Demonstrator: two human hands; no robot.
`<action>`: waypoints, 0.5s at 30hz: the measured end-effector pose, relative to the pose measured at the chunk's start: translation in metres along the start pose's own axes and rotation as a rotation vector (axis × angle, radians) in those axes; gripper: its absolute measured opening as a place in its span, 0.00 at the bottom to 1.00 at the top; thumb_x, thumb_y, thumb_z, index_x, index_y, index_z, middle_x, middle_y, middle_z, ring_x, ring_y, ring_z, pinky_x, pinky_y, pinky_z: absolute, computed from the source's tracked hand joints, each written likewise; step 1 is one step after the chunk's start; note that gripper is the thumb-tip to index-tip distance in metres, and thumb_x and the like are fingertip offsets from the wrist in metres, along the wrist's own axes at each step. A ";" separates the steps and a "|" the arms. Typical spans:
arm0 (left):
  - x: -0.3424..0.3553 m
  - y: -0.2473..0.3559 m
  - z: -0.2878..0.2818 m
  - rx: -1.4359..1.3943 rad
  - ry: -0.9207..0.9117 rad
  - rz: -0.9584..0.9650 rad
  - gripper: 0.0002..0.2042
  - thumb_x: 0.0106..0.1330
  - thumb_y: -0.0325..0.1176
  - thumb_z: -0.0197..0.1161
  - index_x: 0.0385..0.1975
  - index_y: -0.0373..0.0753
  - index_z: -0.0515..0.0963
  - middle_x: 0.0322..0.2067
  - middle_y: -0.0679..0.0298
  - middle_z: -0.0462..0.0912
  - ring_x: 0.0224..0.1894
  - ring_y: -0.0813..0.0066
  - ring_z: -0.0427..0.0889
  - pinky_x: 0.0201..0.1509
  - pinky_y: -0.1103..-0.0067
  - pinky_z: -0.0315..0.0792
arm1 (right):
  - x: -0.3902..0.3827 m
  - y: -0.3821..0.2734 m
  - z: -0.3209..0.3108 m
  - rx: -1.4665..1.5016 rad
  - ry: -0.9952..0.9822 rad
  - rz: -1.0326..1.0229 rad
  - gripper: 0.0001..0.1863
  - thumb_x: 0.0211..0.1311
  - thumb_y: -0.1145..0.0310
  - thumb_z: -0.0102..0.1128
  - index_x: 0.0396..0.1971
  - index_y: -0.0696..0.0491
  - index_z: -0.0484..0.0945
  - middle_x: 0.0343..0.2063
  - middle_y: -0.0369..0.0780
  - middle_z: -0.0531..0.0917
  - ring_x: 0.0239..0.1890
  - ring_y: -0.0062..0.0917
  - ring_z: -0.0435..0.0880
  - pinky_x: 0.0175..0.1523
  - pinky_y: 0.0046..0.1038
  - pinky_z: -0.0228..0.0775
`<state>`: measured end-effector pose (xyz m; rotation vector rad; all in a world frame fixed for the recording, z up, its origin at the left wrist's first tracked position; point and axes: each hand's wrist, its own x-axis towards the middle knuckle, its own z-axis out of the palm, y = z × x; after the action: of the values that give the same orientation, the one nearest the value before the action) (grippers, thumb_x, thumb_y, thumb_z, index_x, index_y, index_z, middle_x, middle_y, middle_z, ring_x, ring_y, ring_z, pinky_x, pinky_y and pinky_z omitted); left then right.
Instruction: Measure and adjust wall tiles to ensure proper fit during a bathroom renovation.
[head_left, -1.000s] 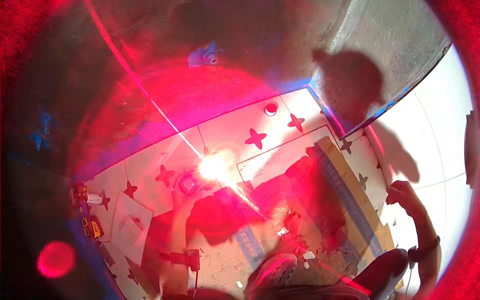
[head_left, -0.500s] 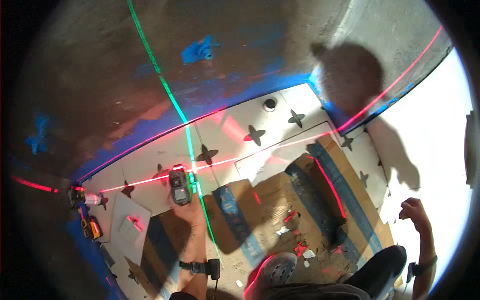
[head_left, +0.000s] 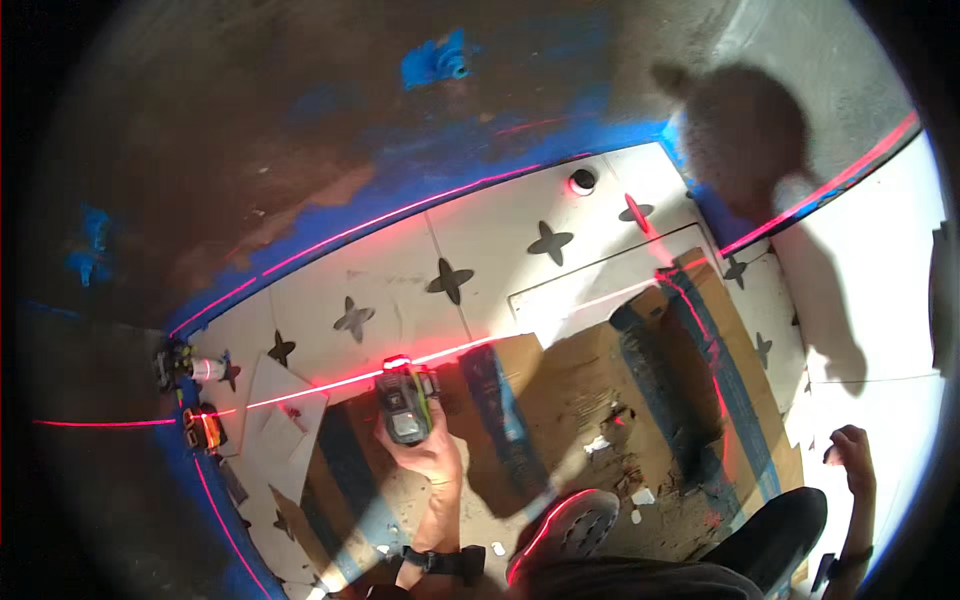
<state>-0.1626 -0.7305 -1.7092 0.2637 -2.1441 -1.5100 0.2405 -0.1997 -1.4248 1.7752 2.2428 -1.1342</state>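
Observation:
My left hand [head_left: 432, 462] grips a laser level [head_left: 404, 412], a dark boxy tool with green trim. Its top glows red and throws a red line across the tiles. The tool is over the seam between the white tile floor [head_left: 388, 262] and the taped brown cardboard [head_left: 560, 390]. Off to the right, my right hand [head_left: 853, 460] is raised in front of a bright white surface, fingers curled in, and no object shows in it. A shoe [head_left: 580, 522] and my dark-trousered legs are at the bottom.
A power tool [head_left: 205, 428] with orange parts and a white cylinder [head_left: 207, 369] lie by the left wall. Beside them is a loose white tile piece [head_left: 270, 415]. A small black-topped round object [head_left: 582, 181] stands near the far wall. Blue fittings [head_left: 436, 60] protrude from the wall.
My left hand has drawn the laser level nearer to me, back onto the cardboard's edge. The green line has disappeared, while red lines remain. The whole view has shifted slightly.

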 end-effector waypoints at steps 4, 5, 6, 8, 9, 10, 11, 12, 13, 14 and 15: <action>-0.011 0.009 -0.025 -0.158 -0.049 -0.047 0.35 0.58 0.20 0.77 0.64 0.34 0.66 0.54 0.55 0.79 0.52 0.65 0.82 0.56 0.69 0.79 | -0.004 -0.001 -0.007 -0.041 0.043 0.068 0.12 0.70 0.67 0.57 0.35 0.62 0.79 0.20 0.40 0.83 0.20 0.23 0.84 0.29 0.26 0.77; -0.014 0.006 -0.031 -0.150 -0.048 -0.049 0.35 0.58 0.20 0.77 0.64 0.34 0.66 0.54 0.55 0.79 0.52 0.65 0.82 0.56 0.69 0.79 | -0.002 0.000 -0.008 -0.045 0.036 0.071 0.12 0.70 0.67 0.57 0.35 0.62 0.79 0.20 0.40 0.83 0.20 0.23 0.84 0.29 0.26 0.77; -0.017 0.007 -0.035 -0.189 -0.043 -0.065 0.35 0.58 0.20 0.77 0.65 0.34 0.66 0.54 0.55 0.78 0.53 0.64 0.81 0.57 0.70 0.79 | 0.000 0.002 -0.010 -0.061 0.038 0.079 0.12 0.70 0.66 0.57 0.35 0.61 0.79 0.20 0.39 0.83 0.20 0.23 0.84 0.30 0.26 0.78; -0.024 0.010 -0.038 -0.176 -0.040 -0.059 0.35 0.58 0.19 0.77 0.65 0.36 0.65 0.55 0.56 0.77 0.54 0.64 0.79 0.57 0.69 0.79 | -0.002 0.007 -0.011 -0.084 0.042 0.092 0.12 0.71 0.65 0.57 0.36 0.60 0.79 0.20 0.39 0.83 0.20 0.22 0.84 0.30 0.25 0.78; -0.026 0.008 -0.041 -0.174 -0.043 -0.064 0.35 0.58 0.19 0.77 0.65 0.36 0.65 0.55 0.56 0.77 0.54 0.64 0.79 0.57 0.69 0.79 | -0.004 0.004 -0.008 -0.083 0.042 0.065 0.12 0.71 0.64 0.57 0.35 0.60 0.79 0.20 0.38 0.83 0.21 0.23 0.84 0.30 0.26 0.78; -0.029 0.002 -0.045 -0.171 -0.042 -0.022 0.35 0.59 0.20 0.76 0.65 0.36 0.65 0.55 0.55 0.76 0.55 0.64 0.79 0.57 0.68 0.78 | -0.007 0.002 -0.005 -0.082 0.044 0.038 0.13 0.71 0.64 0.58 0.35 0.60 0.80 0.21 0.38 0.83 0.21 0.23 0.84 0.31 0.26 0.79; -0.034 -0.007 -0.050 -0.169 -0.040 0.020 0.34 0.59 0.20 0.76 0.65 0.36 0.65 0.55 0.55 0.76 0.56 0.64 0.78 0.58 0.67 0.77 | -0.011 0.002 -0.001 -0.086 0.046 0.042 0.13 0.71 0.64 0.58 0.35 0.60 0.80 0.21 0.38 0.83 0.21 0.23 0.84 0.31 0.26 0.79; -0.041 -0.034 -0.061 -0.166 -0.024 -0.033 0.35 0.60 0.23 0.76 0.66 0.36 0.65 0.54 0.54 0.77 0.56 0.63 0.78 0.59 0.66 0.76 | -0.015 -0.001 0.004 -0.047 0.013 0.035 0.13 0.71 0.63 0.58 0.35 0.60 0.80 0.21 0.38 0.82 0.23 0.22 0.84 0.32 0.26 0.78; -0.039 -0.026 -0.056 -0.175 -0.033 -0.043 0.35 0.60 0.23 0.76 0.66 0.36 0.65 0.54 0.54 0.77 0.56 0.63 0.78 0.59 0.66 0.76 | -0.024 -0.002 0.009 -0.010 -0.004 0.040 0.14 0.71 0.62 0.59 0.35 0.60 0.81 0.22 0.37 0.82 0.24 0.21 0.84 0.33 0.26 0.77; -0.038 -0.015 -0.053 -0.082 -0.057 -0.024 0.33 0.64 0.29 0.74 0.67 0.36 0.65 0.55 0.54 0.78 0.56 0.63 0.79 0.60 0.65 0.76 | -0.036 -0.005 0.013 -0.071 -0.013 -0.010 0.14 0.70 0.62 0.59 0.35 0.60 0.82 0.23 0.37 0.82 0.28 0.19 0.83 0.36 0.25 0.75; -0.035 -0.008 -0.050 0.012 -0.075 0.002 0.31 0.68 0.36 0.72 0.67 0.36 0.66 0.56 0.54 0.78 0.56 0.64 0.79 0.60 0.65 0.76 | -0.052 -0.024 0.023 -0.061 -0.018 0.061 0.15 0.72 0.61 0.60 0.37 0.61 0.82 0.27 0.37 0.84 0.33 0.17 0.82 0.40 0.22 0.72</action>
<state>-0.1083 -0.7595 -1.7133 0.2123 -2.2115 -1.5290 0.2280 -0.2573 -1.4051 1.7897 2.1735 -1.0552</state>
